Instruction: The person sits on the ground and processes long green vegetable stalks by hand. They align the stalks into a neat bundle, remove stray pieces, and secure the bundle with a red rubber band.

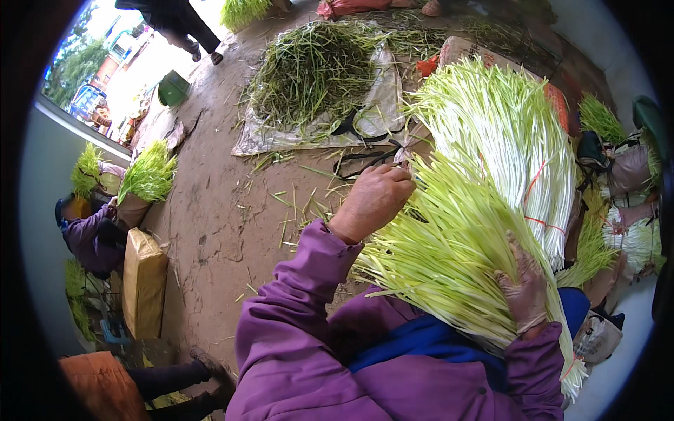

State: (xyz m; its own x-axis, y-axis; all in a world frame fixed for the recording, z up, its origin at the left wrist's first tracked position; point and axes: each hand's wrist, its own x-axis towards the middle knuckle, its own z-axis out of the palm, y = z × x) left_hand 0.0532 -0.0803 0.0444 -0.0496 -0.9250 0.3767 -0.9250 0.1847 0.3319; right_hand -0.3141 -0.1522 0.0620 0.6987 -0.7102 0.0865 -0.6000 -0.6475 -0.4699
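Note:
A loose bundle of long yellow-green chive-like leaves (453, 237) lies across my lap, its tips fanned to the left. My right hand (521, 284), in a thin glove, is pressed around the bundle's right part. My bare left hand (382, 194) is at the upper left leaf tips with its fingers curled; whether it pinches any leaves is hidden. Beyond the bundle lies a big heap of similar stalks with white stems (547, 152), some tied with red bands. At the lower right, white stem ends (574, 371) carry a red tie.
A pile of green trimmings (316, 73) lies on a pale sheet (387, 94), with black straps (363, 158) near its edge. At the left, a co-worker (95, 237) sits by a tan wrapped block (145, 284). Someone's legs (184, 379) reach in at lower left. A person (179, 26) stands near the doorway.

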